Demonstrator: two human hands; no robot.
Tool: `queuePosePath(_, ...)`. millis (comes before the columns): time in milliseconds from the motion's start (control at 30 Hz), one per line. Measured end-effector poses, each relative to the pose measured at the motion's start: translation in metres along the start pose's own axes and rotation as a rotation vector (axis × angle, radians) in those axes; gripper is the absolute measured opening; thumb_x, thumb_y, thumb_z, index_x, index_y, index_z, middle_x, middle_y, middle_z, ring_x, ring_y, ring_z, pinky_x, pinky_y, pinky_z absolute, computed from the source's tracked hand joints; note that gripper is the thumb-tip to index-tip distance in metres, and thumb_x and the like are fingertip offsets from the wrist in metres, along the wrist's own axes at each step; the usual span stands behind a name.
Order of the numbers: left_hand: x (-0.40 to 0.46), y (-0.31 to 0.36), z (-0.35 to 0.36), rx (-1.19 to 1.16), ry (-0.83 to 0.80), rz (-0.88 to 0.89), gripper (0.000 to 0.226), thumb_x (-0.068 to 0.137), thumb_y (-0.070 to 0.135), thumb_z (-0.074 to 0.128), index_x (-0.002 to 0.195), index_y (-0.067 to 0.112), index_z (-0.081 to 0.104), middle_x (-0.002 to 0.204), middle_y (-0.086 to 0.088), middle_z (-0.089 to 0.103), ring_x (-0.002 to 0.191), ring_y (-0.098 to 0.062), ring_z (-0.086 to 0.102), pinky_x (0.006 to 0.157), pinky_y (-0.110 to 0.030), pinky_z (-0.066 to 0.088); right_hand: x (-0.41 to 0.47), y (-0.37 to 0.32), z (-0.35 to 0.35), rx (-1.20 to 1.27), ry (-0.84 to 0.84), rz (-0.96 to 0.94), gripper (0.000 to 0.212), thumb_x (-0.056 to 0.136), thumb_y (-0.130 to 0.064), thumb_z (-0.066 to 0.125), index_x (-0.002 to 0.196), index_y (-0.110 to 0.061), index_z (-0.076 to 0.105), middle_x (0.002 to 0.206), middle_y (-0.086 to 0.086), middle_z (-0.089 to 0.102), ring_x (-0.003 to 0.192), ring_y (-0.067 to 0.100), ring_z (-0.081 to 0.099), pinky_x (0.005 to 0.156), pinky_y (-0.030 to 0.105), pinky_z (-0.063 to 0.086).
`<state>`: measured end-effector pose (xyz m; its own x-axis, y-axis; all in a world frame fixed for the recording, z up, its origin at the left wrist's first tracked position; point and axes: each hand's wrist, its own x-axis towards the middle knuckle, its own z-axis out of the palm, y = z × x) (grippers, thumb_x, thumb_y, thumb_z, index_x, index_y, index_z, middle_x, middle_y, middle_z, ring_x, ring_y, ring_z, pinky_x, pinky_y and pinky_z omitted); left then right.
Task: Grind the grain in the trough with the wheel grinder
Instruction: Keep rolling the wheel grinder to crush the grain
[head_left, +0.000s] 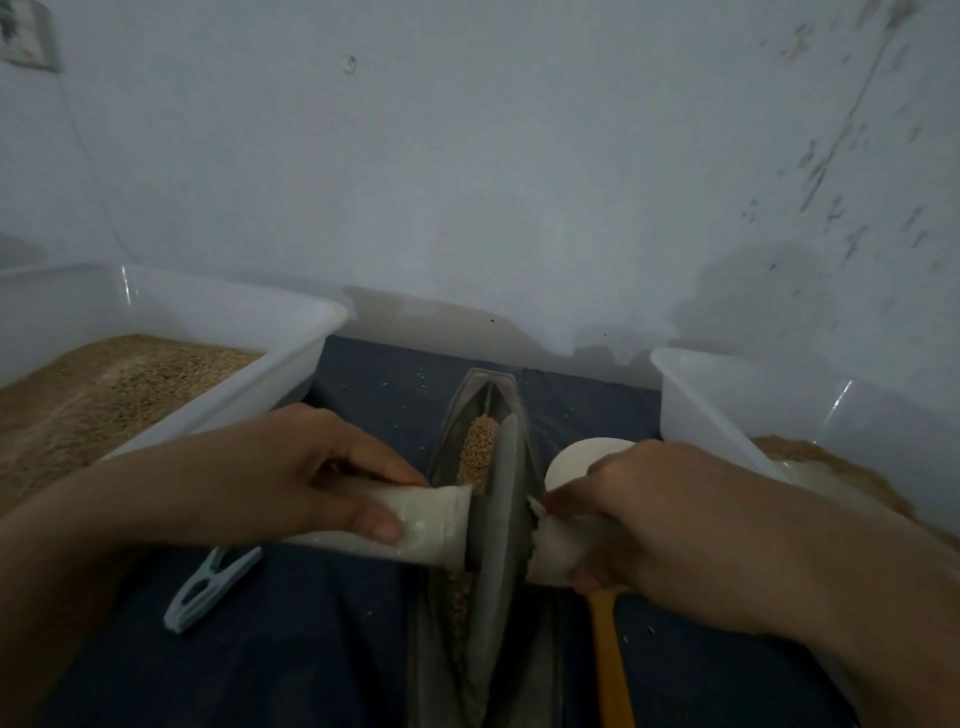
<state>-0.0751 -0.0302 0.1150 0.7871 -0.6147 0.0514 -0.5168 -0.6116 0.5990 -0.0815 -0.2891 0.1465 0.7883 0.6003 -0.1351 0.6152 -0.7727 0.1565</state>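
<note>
Left hand (311, 478) and right hand (654, 514) grip the wheel grinder (496, 519) handles; press evenly, rolling toward twelve o'clock over the grain (478, 452) along the trough (535, 452).

You see tan-gold grain (477, 448) in a dull grey trough (524, 415), cut by a grey wheel (500, 519) with off-white handle wraps (431, 519). Your bench (291, 649) has a dark navy cover. Two white tubs (171, 306) hold brown meal. The clothes peg (208, 587) is pale teal, the spoon's handle (613, 660) orange, its bowl (576, 460) cream.
</note>
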Motion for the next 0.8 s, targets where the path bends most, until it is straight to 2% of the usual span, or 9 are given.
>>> queuePosePath(133,0.016,-0.006,0.013,0.243,0.263,-0.106,0.030,0.075,0.060,0.056,0.105,0.057,0.059,0.100,0.030,0.063,0.094,0.008,0.057,0.085,-0.021,0.047,0.031,0.016,0.017,0.028,0.094,0.133,0.038,0.089,-0.020,0.058,0.126,-0.028,0.054,0.114,0.003,0.060,0.103,0.019,0.057,0.080,0.026,0.043)
queuePosePath(233,0.029,-0.016,0.030,0.444,0.541,-0.125,0.038,0.085,0.036,0.063,0.122,0.036,0.059,0.113,0.013,0.063,0.102,-0.011,0.060,0.086,-0.028,0.045,0.049,0.024,0.031,0.047,0.251,0.178,0.060,0.091,-0.009,0.050,0.142,-0.037,0.033,0.119,0.003,0.053,0.112,0.020,0.048,0.086,0.027,0.039)
queuePosePath(333,0.035,-0.021,0.036,0.492,0.630,-0.071,0.039,0.082,0.025,0.069,0.121,0.022,0.063,0.112,0.001,0.067,0.099,-0.021,0.063,0.083,-0.029,0.045,0.056,0.027,0.039,-0.004,0.354,0.178,0.063,0.092,-0.010,0.048,0.145,-0.035,0.024,0.120,0.001,0.049,0.113,0.019,0.042,0.088,0.028,0.036)
queuePosePath(467,0.024,-0.017,0.024,0.328,0.490,-0.056,0.038,0.078,0.031,0.071,0.115,0.037,0.064,0.108,0.015,0.067,0.099,-0.003,0.060,0.085,-0.013,0.041,0.042,0.021,0.026,-0.008,0.234,0.088,0.048,0.093,-0.022,0.052,0.137,-0.036,0.040,0.118,0.001,0.055,0.110,0.017,0.049,0.081,0.024,0.035)
queuePosePath(533,0.013,-0.011,0.014,0.178,0.309,-0.039,0.032,0.074,0.043,0.069,0.105,0.051,0.064,0.100,0.028,0.066,0.094,0.008,0.059,0.082,-0.011,0.044,0.028,0.016,0.015,0.005,0.145,0.030,0.035,0.090,-0.026,0.056,0.124,-0.032,0.054,0.113,-0.001,0.061,0.103,0.015,0.056,0.079,0.023,0.040)
queuePosePath(600,0.002,-0.004,0.003,0.057,0.114,-0.009,0.033,0.071,0.054,0.065,0.103,0.058,0.061,0.100,0.033,0.064,0.094,0.010,0.060,0.082,-0.009,0.044,0.011,0.009,0.002,0.070,0.067,-0.030,0.025,0.086,-0.036,0.061,0.111,-0.033,0.061,0.101,-0.006,0.063,0.091,0.009,0.059,0.075,0.022,0.044)
queuePosePath(667,-0.005,0.000,-0.005,-0.055,-0.044,0.011,0.034,0.073,0.056,0.065,0.107,0.057,0.060,0.105,0.030,0.065,0.099,0.007,0.060,0.085,-0.007,0.043,-0.003,0.004,-0.007,0.115,0.019,-0.077,0.034,0.082,-0.048,0.061,0.113,-0.035,0.060,0.097,-0.009,0.064,0.087,0.004,0.059,0.075,0.021,0.046)
queuePosePath(733,-0.006,0.003,-0.007,-0.102,-0.095,0.038,0.034,0.075,0.054,0.065,0.109,0.053,0.062,0.107,0.027,0.065,0.101,0.005,0.061,0.086,-0.007,0.042,-0.008,0.004,-0.009,0.111,0.010,-0.088,0.040,0.082,-0.052,0.060,0.118,-0.036,0.058,0.098,-0.010,0.065,0.088,0.002,0.058,0.074,0.018,0.044)
queuePosePath(800,-0.003,0.004,-0.003,-0.047,-0.036,0.020,0.034,0.073,0.057,0.061,0.107,0.058,0.059,0.104,0.032,0.064,0.098,0.009,0.060,0.084,-0.005,0.041,-0.004,0.006,-0.005,0.111,0.013,-0.060,0.039,0.084,-0.049,0.059,0.121,-0.036,0.057,0.102,-0.008,0.065,0.091,0.004,0.059,0.078,0.020,0.046)
